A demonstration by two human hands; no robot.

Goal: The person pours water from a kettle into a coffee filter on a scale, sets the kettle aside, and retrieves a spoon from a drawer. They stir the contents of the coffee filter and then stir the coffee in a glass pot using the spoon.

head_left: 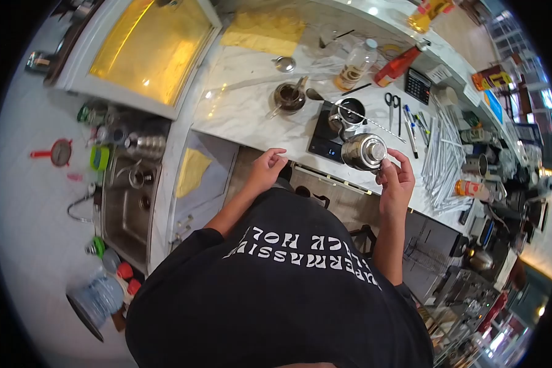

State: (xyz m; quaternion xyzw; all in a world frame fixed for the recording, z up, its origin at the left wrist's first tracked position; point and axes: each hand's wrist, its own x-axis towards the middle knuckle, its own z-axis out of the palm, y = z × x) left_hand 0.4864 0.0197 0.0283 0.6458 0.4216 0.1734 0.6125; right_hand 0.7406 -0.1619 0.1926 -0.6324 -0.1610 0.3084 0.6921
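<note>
My right hand (397,175) is closed on the handle side of a shiny metal kettle (360,153), tilted at the counter's front edge. The kettle's spout side is beside a metal cup (347,113) with dark contents, which stands on a black scale (324,142). My left hand (268,167) is by the counter edge, fingers partly curled and apart, holding nothing. Left of the scale stands a glass pot (289,98) of dark contents with a utensil in it. A long twisted spoon (362,115) lies across the cup.
A small metal lid (284,64), a clear bottle (355,65), a red bottle (398,65), a calculator (418,85), scissors (392,105), pens (410,131) and many wrapped straws (443,161) lie about the marble counter (239,104). A sink (129,211) is at left.
</note>
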